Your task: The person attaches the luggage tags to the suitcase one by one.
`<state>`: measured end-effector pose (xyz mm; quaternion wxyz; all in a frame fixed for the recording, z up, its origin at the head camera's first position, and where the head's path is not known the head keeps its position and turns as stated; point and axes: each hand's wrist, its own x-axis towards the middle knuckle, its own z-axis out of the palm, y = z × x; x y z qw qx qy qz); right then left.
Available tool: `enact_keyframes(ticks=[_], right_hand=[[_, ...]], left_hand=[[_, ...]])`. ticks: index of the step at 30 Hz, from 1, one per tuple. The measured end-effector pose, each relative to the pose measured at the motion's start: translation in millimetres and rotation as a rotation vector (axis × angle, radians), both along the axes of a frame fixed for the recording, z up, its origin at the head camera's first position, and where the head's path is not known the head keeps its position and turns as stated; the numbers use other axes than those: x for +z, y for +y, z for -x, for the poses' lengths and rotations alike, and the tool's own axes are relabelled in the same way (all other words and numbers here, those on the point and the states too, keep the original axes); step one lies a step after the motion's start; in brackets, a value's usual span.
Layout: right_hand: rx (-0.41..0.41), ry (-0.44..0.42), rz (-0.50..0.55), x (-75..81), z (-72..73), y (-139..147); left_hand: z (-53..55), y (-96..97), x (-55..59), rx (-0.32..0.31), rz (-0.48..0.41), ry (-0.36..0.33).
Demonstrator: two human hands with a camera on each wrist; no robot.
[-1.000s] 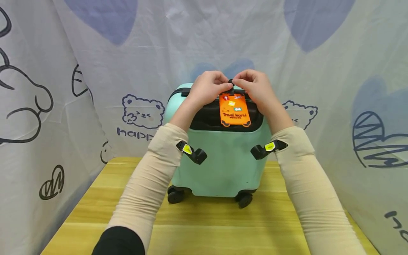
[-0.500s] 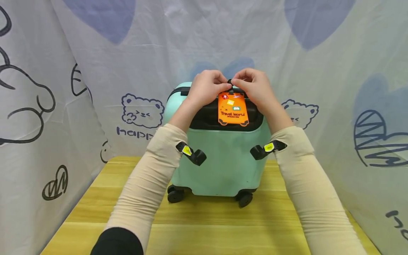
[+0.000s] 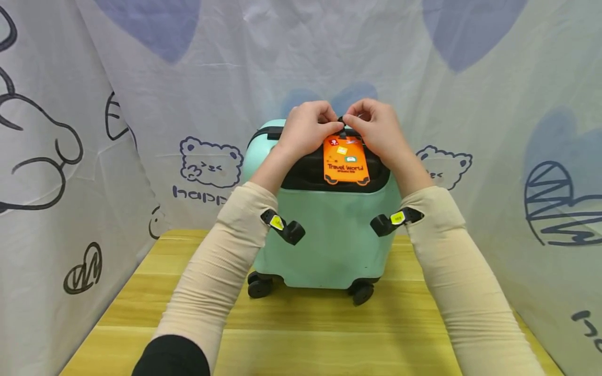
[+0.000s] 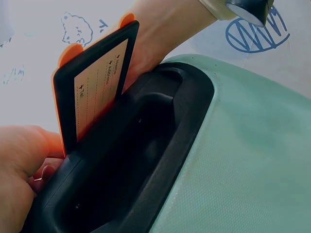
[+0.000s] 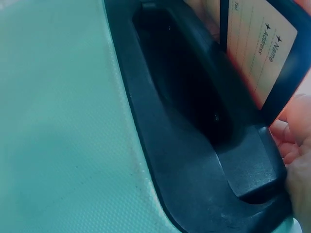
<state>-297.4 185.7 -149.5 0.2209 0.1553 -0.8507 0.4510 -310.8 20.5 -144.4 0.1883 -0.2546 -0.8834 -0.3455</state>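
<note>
An orange luggage tag (image 3: 347, 162) printed "Travel World" hangs over the black handle recess (image 3: 301, 175) of a mint-green suitcase (image 3: 329, 235). Its short black strap (image 3: 342, 120) stands up at the handle, and both hands meet there. My left hand (image 3: 308, 128) pinches the strap between thumb and fingertips from the left. From the right, my right hand (image 3: 376, 128) pinches it the same way. Fingers hide most of the strap. In both wrist views the tag's back shows a pale card (image 4: 102, 85) with printed lines, above the black handle (image 5: 194, 97).
The suitcase stands upright on its black wheels (image 3: 362, 293) on a yellow wood-grain table (image 3: 301, 339). Behind and beside it hangs a white curtain (image 3: 301, 62) with doodles. A small black camera (image 3: 287, 230) sits at each wrist.
Both hands stay at the strap with almost no movement. The tag swings very slightly sideways, and the whole view shifts a little.
</note>
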Motion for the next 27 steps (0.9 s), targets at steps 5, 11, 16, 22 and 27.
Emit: enact_keyframes(ticks=[5,11,16,22,27], right_hand=[[0.051,-0.004,0.045,-0.8,1.5,3.8],[0.07,-0.019,0.074,-1.2,1.9,4.6],[0.035,-0.017,0.081,-1.5,1.9,1.6],[-0.034,0.022,-0.015,-1.3,1.1,0.2],[-0.032,0.025,-0.026,-1.2,0.9,0.2]], left_hand=[[1.0,1.0,-0.7,-0.022,-0.023,-0.004],[2.9,-0.1,-0.6,-0.027,-0.021,-0.027],[2.5,0.2,-1.1,-0.025,-0.019,-0.011],[2.7,1.0,-1.8,-0.036,-0.007,0.025],[2.3,1.1,-1.6,-0.039,0.01,0.024]])
